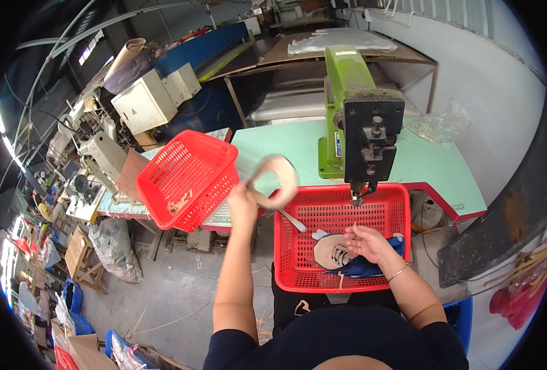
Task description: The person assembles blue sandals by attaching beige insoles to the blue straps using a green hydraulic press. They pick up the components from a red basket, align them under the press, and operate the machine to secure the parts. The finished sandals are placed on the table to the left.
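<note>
Inspecting both hands, we find the left hand [242,202] just beside the left red basket [190,165], its fingers grasping the left side of a beige ring [288,180]. The ring, blurred, is held up near the far left corner of the right red basket [292,266]. We judge it light and somewhat flexible, best gripped across the band, without squeezing the loop flat.

The right hand [370,243] is over the right red basket, palm partly upward, fingers loosely bent; we cannot tell whether they pinch anything thin. Below it lie a beige piece with dark lacing [330,251] and a blue piece [361,267]. We judge both light, the blue one soft and better lifted by its edge, keeping the lacing unsnagged.
</note>
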